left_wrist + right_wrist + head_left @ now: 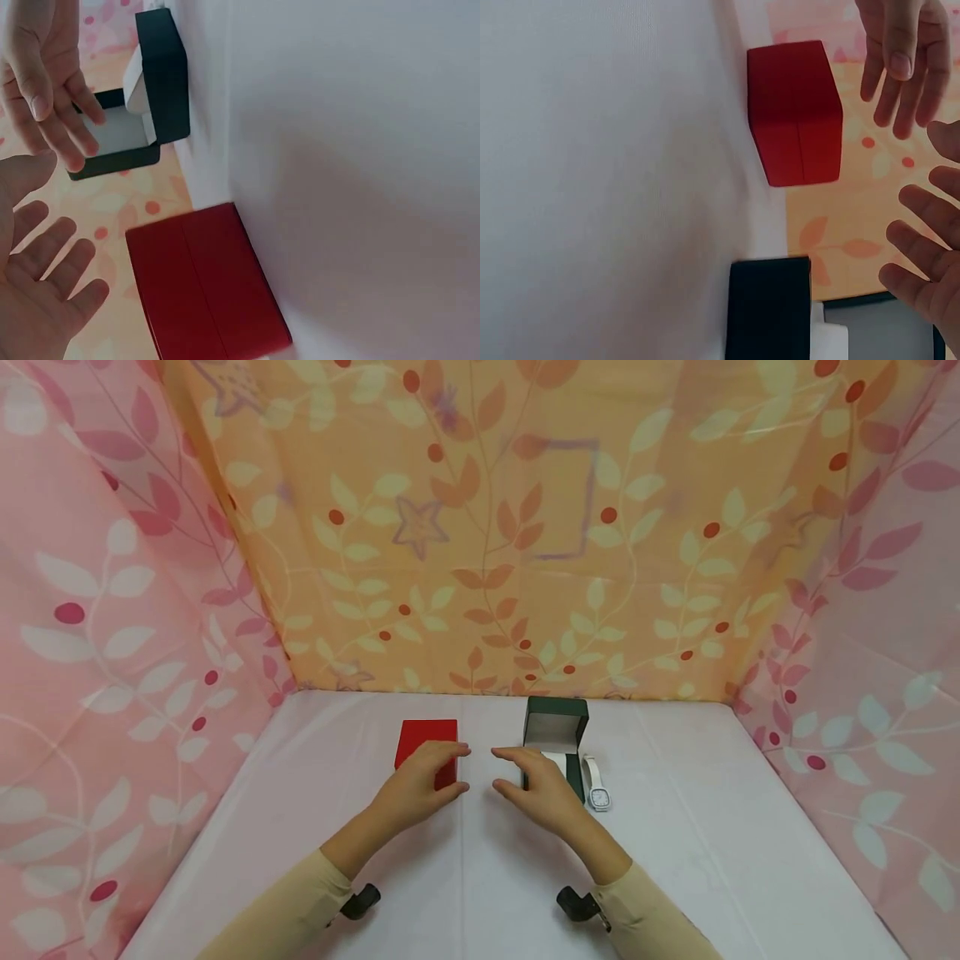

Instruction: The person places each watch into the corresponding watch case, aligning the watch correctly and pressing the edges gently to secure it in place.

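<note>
My left hand [416, 785] hovers in front of a closed red box [426, 737], partly covering it in the head view. Its fingers are loosely bent and hold nothing. Facing it across a small gap, my right hand [543, 789] is held above the table with relaxed fingers and nothing in them. Behind that hand stands a dark green box [557, 710] with its lid raised; something white [829, 341] shows inside. In the left wrist view both boxes, the red box [202, 285] and the green box [165, 82], stand apart from the fingers.
To the right of the green box lies a white wristwatch [598, 795], its strap stretched toward the back. A pale cloth covers the table [675, 860]. Patterned curtains, orange at the back [487, 527] and pink at both sides, enclose it.
</note>
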`<action>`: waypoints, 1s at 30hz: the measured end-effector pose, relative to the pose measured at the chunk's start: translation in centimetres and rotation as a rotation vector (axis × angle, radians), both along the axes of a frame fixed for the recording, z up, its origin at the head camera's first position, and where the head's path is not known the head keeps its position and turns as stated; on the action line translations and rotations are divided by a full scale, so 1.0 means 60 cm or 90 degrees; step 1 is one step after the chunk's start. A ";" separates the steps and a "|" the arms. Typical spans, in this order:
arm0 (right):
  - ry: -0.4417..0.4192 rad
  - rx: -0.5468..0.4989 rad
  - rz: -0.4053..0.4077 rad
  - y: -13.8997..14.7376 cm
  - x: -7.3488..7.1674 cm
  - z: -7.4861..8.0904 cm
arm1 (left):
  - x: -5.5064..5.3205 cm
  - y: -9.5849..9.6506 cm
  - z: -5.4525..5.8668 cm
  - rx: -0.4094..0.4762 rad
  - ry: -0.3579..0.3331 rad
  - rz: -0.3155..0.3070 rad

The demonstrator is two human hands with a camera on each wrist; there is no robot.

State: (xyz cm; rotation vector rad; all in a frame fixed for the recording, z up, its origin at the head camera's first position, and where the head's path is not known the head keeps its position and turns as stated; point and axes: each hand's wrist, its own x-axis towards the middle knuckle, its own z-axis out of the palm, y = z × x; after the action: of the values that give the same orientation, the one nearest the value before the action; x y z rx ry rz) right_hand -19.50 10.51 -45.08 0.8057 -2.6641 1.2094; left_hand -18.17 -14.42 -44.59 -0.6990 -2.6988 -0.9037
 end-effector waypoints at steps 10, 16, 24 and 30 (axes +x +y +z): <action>0.028 -0.005 -0.021 0.050 0.006 0.000 | -0.013 0.044 0.005 -0.003 -0.031 -0.024; 0.046 0.011 -0.025 0.073 0.011 0.001 | -0.018 0.068 0.008 -0.022 -0.050 -0.044; 0.093 0.028 -0.017 0.110 0.014 0.004 | -0.027 0.097 0.004 -0.047 -0.062 -0.051; 0.132 0.033 -0.018 0.140 0.009 0.009 | -0.036 0.114 0.006 -0.056 -0.073 -0.056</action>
State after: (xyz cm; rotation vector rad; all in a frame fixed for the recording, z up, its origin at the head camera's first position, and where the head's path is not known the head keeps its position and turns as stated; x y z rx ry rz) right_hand -18.95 18.89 -44.56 0.8471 -2.5388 0.9938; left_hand -20.35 -7.57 -44.25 -0.8125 -2.8440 -0.8762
